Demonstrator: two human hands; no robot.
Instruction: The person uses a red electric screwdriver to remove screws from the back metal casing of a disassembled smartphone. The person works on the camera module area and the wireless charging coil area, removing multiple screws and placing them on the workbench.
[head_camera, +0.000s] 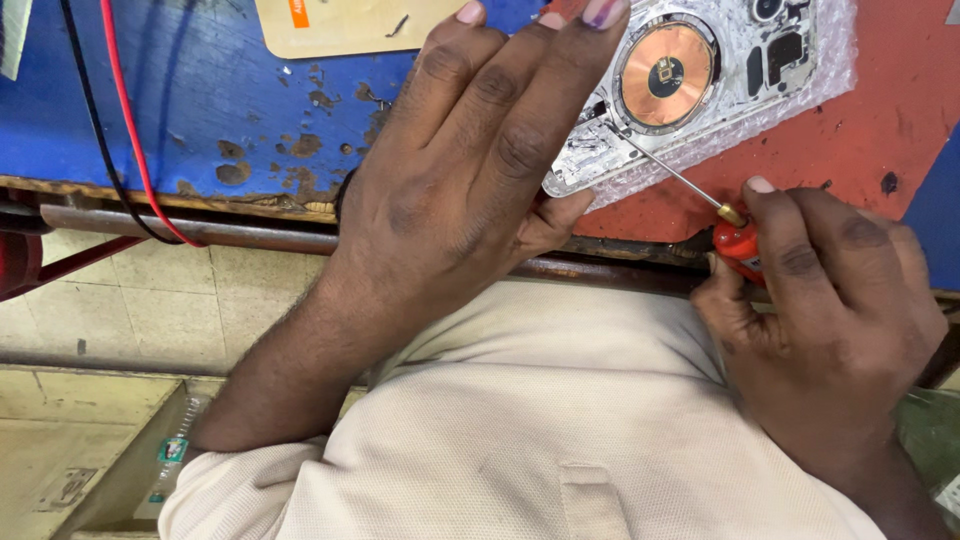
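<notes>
An opened phone back (700, 75) with a round copper coil lies on bubble wrap (830, 80) on the red mat. My left hand (470, 170) lies flat over the phone's left edge, fingers spread and pressing it down. My right hand (830, 310) grips a small red-handled screwdriver (738, 245) at the bench's front edge. Its thin metal shaft runs up and left, with the tip touching the phone just below the coil.
The workbench has a chipped blue top (200, 100) on the left and a red mat (900, 130) on the right. A red and a black wire (120, 140) hang over its left edge. A tan card (340, 25) lies at the back. Tiled floor shows below left.
</notes>
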